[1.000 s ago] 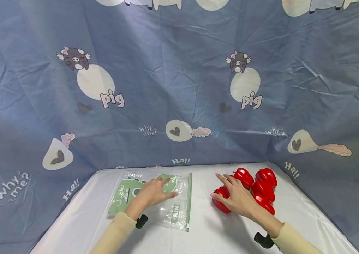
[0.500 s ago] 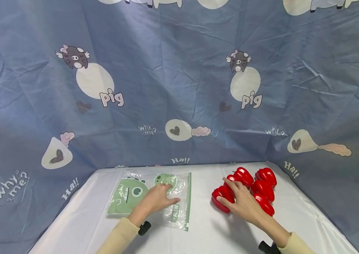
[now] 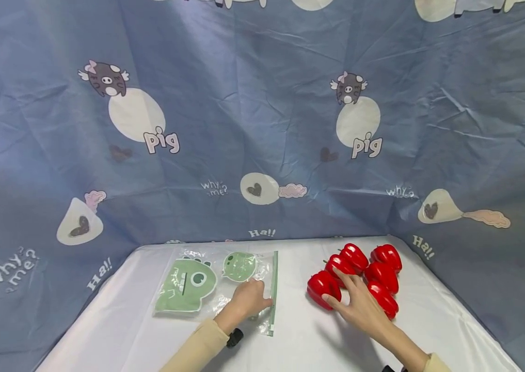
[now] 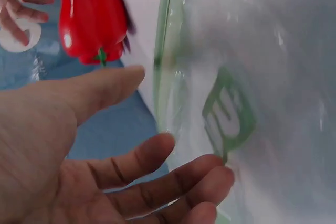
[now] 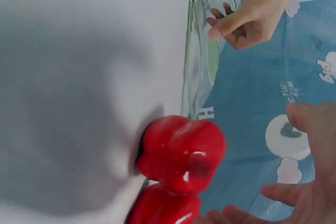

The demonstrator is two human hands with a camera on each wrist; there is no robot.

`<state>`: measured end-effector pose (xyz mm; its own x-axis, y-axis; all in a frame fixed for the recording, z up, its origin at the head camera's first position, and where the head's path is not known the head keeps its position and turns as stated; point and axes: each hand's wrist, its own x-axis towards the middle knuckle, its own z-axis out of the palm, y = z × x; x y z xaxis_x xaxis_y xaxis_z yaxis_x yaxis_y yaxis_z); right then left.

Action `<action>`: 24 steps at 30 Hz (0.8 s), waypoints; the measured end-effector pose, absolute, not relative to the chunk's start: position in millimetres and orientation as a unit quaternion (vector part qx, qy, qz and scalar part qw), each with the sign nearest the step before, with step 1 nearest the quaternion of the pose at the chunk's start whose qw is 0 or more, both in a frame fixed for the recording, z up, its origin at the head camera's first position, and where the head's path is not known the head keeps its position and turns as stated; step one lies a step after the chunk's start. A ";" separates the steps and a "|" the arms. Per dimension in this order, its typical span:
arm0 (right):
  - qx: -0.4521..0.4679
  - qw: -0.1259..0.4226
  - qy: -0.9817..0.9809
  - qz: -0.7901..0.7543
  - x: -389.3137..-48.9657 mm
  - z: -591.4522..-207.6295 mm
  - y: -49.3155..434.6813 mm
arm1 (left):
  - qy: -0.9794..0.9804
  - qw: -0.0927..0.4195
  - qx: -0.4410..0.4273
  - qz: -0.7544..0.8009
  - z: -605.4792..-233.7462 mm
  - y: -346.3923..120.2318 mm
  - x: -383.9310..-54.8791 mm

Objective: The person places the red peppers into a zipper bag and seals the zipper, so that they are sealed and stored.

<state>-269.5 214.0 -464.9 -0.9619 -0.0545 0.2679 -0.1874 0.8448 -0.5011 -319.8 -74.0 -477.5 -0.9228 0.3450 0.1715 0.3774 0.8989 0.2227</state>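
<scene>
A clear zip bag (image 3: 183, 292) with a green cartoon monster print lies flat on the left, its green zip edge (image 3: 274, 289) facing right. My left hand (image 3: 247, 298) hovers over the bag close to that edge. In the left wrist view, its thumb and loosely bent fingers stand apart with nothing between them. Several shiny red bell peppers are clustered on the right. Beside the front-left bell pepper (image 3: 321, 290), my right hand (image 3: 357, 304) spreads thumb and fingers over the group. The right wrist view shows that pepper (image 5: 184, 153) in front of the fingers, not gripped.
A white cloth (image 3: 299, 341) covers the table. Behind it and along both sides hangs a blue curtain (image 3: 206, 119) with pig prints. Three bell peppers, including a front-right bell pepper (image 3: 383, 299), lie along the right of the cluster.
My left hand has moved right across the bag to near its zip edge. The right hand has drawn slightly back and right, uncovering more of the front-left bell pepper.
</scene>
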 end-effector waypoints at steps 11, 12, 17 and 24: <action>0.069 0.133 -0.944 0.292 -262.7 -479.7 218.8 | -0.973 0.081 -0.163 -0.141 -493.9 -57.7 -320.9; 0.069 0.133 -0.944 0.293 -262.2 -480.2 218.4 | -0.973 0.079 -0.164 -0.144 -493.9 -58.4 -320.2; 0.061 0.120 -0.948 0.290 -261.1 -481.7 218.2 | -0.966 0.068 -0.175 -0.177 -494.3 -64.8 -319.7; 0.058 0.106 -0.946 0.300 -259.6 -489.1 219.1 | -0.951 0.048 -0.192 -0.236 -496.5 -71.3 -311.5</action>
<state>-259.6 219.1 -489.1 -0.9708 -0.0463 0.2353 -0.1735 0.8130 -0.5558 -311.5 -71.3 -496.5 -0.9215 0.3427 0.1827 0.3884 0.8146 0.4307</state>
